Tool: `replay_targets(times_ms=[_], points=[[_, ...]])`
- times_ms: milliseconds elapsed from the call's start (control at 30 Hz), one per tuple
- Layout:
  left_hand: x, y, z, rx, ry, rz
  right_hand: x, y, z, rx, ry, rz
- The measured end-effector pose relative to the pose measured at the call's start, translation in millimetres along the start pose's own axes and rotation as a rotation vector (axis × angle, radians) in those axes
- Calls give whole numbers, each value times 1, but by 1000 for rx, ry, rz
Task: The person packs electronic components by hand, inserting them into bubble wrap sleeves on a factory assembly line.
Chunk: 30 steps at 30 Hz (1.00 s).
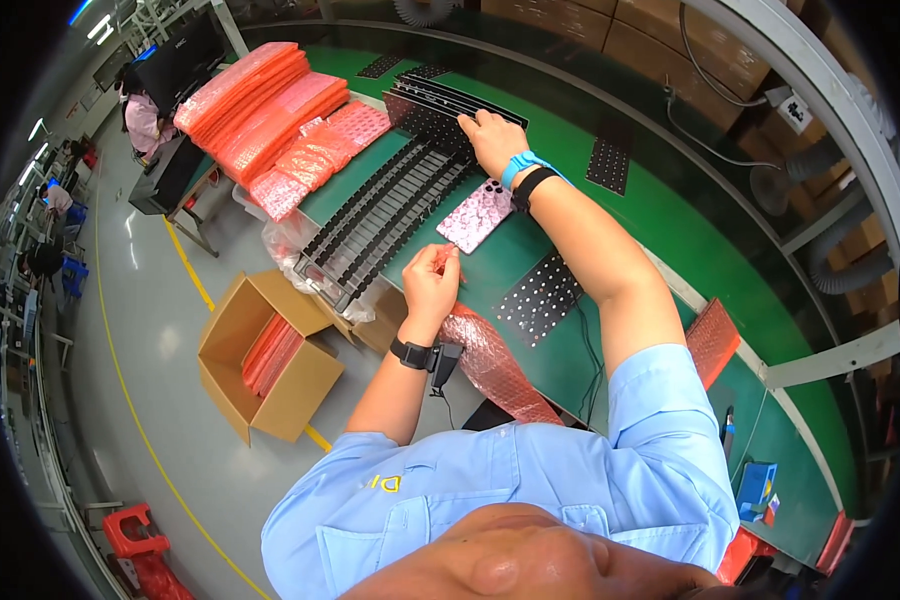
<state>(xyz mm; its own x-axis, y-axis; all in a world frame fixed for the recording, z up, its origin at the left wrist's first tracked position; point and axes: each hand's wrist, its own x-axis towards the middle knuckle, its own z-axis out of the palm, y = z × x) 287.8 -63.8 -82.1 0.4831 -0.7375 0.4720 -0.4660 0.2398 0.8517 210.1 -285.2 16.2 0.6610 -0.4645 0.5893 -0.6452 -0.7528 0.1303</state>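
Note:
My right hand [494, 142], with a blue band and a black band at the wrist, has its fingers over the top edge of an upright black sheet [422, 118]. This sheet stands with several others at the far end of a slotted black rack [395, 205]. Close below that hand lies a pink-and-white patterned phone case [476, 214] with camera openings, on the green bench. My left hand [432, 288] is beside its near corner, fingers curled together; whatever they pinch, if anything, is hidden. A black strap with a small device circles the left wrist.
Stacked red bubble bags [260, 110] lie at the bench's far left. A strip of red bubble wrap [495, 365] hangs near my body beside a dotted black sheet [538, 298]. An open carton [305, 385] holding red bags is on the floor. A conveyor [570, 120] runs behind.

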Motion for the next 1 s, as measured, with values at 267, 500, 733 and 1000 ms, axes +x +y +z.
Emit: replay_targets(times_ms=[267, 500, 733, 1000], points=[[-3, 4, -1, 2, 5, -12, -11, -2, 9, 163, -28, 61], [-2, 3, -1, 40, 4, -6, -9, -2, 11, 323, 90, 125], [-1, 4, -1, 44, 7, -43, -10, -5, 15, 313, -5, 138], [-4, 1, -1, 19, -1, -89, -10, -16, 12, 175, 0, 141]])
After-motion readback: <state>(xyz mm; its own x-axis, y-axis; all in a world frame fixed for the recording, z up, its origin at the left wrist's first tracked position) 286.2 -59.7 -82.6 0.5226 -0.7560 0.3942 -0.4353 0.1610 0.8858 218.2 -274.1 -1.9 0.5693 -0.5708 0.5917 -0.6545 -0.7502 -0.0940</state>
